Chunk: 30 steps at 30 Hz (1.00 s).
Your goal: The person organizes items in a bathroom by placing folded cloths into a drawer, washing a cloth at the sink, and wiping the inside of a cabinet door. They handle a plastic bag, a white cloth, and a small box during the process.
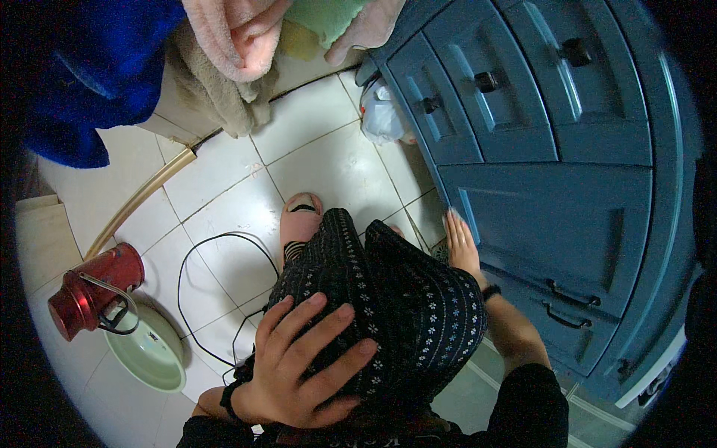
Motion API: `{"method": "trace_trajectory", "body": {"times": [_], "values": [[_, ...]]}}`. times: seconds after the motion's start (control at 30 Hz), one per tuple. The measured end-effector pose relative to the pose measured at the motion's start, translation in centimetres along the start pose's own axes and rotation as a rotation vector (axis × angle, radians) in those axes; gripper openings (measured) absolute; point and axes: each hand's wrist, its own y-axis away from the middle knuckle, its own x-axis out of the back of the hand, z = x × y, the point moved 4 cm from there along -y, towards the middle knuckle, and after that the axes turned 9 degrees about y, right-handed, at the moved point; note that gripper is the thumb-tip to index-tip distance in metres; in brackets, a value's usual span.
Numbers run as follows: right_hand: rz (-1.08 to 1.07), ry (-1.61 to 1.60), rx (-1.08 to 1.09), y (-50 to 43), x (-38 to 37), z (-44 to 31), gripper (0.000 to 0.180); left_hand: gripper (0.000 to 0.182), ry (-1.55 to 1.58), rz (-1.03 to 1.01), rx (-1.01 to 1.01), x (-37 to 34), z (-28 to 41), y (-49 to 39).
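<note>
My left hand (308,364) is spread over my lap, palm down, on the dark patterned trousers (358,302) with small white flowers. Its fingers are apart and nothing is in them. To the right, my right hand (464,243) reaches down beside the blue cabinet (549,224), fingers straight and close together, along the edge of its panelled front. Whether it touches the cabinet I cannot tell, and its palm is hidden. A pink slipper (299,221) with a striped sock shows on one foot; the other foot is mostly covered.
At left stand a red thermos flask (98,288) and a pale green basin (148,350). A black cable (180,291) loops over the white floor tiles (313,148). Pink (241,39), blue (101,84) and beige towels (218,84) hang above. A plastic bag (383,117) sits by the cabinet.
</note>
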Motion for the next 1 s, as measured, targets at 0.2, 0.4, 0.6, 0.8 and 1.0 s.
{"method": "trace_trajectory", "body": {"times": [0.2, 0.4, 0.6, 0.8, 1.0], "values": [[-0.091, -0.135, 0.03, 1.6, 0.6, -0.4, 0.063, 0.05, -0.046, 0.023, -0.038, 0.0, -0.1, 0.0], [0.281, 0.007, -0.205, -11.5, 5.5, 4.9, 0.054, 0.052, -0.058, -0.004, -0.081, -1.6, 0.1, -0.8], [0.155, -0.084, -0.221, -7.0, 3.8, 2.9, 0.057, 0.05, -0.094, 0.02, -0.11, -2.4, 0.5, -1.6], [-0.001, -0.201, -0.137, 1.9, 1.3, 0.4, 0.059, 0.048, -0.093, 0.045, -0.118, -2.7, 0.6, -1.4], [0.132, -0.275, -0.379, -2.6, 2.3, 2.9, 0.058, 0.049, -0.146, 0.002, -0.103, -4.2, 1.2, -2.1]]}}
